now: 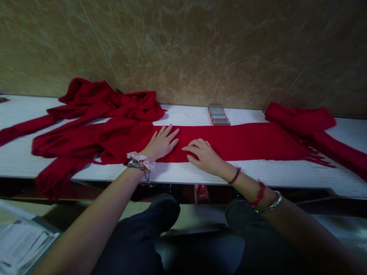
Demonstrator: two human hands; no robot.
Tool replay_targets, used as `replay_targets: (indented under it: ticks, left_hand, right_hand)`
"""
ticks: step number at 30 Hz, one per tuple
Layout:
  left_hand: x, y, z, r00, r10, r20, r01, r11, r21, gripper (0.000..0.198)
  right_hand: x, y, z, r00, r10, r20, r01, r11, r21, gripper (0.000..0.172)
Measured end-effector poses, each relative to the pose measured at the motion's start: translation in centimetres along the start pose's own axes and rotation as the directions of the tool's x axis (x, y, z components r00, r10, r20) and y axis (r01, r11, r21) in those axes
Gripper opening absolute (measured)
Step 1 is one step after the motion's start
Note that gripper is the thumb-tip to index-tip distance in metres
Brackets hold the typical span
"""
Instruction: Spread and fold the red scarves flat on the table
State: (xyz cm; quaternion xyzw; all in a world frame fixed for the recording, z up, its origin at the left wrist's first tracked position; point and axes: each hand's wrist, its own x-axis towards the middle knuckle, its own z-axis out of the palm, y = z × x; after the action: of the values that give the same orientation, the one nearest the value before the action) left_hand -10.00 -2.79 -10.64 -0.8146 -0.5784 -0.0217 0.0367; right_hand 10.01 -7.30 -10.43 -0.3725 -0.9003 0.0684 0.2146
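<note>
A long red scarf (243,142) stretches across the white table, its middle and right part smooth and its left part bunched. My left hand (163,144) lies flat on it with fingers spread, beside the bunched folds. Just to the right, my right hand (205,156) rests over the scarf's near edge. Its fingers are loosely bent, the thumb stands apart from them, and nothing shows between them. Fringe (318,157) trails from the scarf's right end.
More crumpled red fabric (111,100) lies at the back left, with a fringed end (56,179) hanging over the front edge. A folded red scarf (301,118) sits at the right. A blurred phone-like object (219,115) lies near the marbled wall (183,49). The white table (177,173) is narrow.
</note>
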Motion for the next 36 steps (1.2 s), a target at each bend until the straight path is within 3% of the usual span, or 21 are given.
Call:
replay_targets:
  ticks: [2,5,8,12,17,22,25,28,31,33,36]
  left_hand:
    - [-0.2,0.1,0.2,0.999,0.03,0.038,-0.03,0.999,-0.019,0.05]
    - [-0.3,-0.1,0.3,0.999,0.025,0.044,-0.024,1.0,-0.019,0.052]
    - [-0.4,-0.2,0.3,0.999,0.041,0.035,-0.04,0.999,-0.022,0.055]
    - [-0.4,-0.1,0.2,0.998,0.014,0.066,-0.013,1.0,-0.028,0.061]
    - [-0.6,0.1,-0.3,0.995,-0.015,0.099,0.019,0.999,-0.042,0.066]
    - [-0.5,0.1,-0.3,0.993,-0.025,0.116,0.031,0.998,-0.046,0.064]
    - [-0.4,0.0,0.0,0.993,-0.018,0.117,0.024,0.998,-0.051,0.064]
    - [-0.4,-0.1,0.1,0.991,-0.034,0.133,0.041,0.998,-0.05,0.065]
    - [-0.2,0.0,-0.5,0.979,-0.074,0.188,0.083,0.996,-0.041,0.063]
    - [0.5,-0.1,-1.5,0.977,-0.074,0.2,0.079,0.997,-0.018,0.058]
    - [2.8,-0.1,-3.0,0.987,0.076,0.143,-0.075,0.997,-0.016,0.05]
  right_hand:
    - [0.2,0.2,0.2,0.994,0.102,-0.026,-0.104,0.989,-0.104,0.042]
    - [0.1,0.5,0.5,0.986,0.143,0.087,-0.124,0.974,-0.188,0.05]
    - [-0.1,0.7,0.3,0.972,0.186,0.146,-0.155,0.968,-0.198,0.058]
    - [-0.1,1.5,-0.4,0.947,0.297,0.121,-0.272,0.944,-0.187,0.072]
    - [-0.3,3.1,-1.3,0.891,0.404,0.207,-0.362,0.908,-0.211,0.068]
    - [-1.4,5.0,-2.3,0.879,0.467,0.095,-0.43,0.864,-0.261,0.065]
    - [-2.1,6.2,-2.5,0.841,0.521,0.148,-0.462,0.833,-0.305,0.06]
    - [-2.5,6.7,-2.4,0.847,0.516,0.131,-0.462,0.835,-0.299,0.058]
    - [-2.3,6.0,-2.9,0.894,0.449,-0.003,-0.436,0.868,-0.238,0.056]
    - [-1.9,4.8,-3.4,0.946,0.318,-0.057,-0.323,0.927,-0.192,0.053]
    - [-1.3,2.2,-3.8,0.994,0.103,0.023,-0.098,0.983,-0.153,0.045]
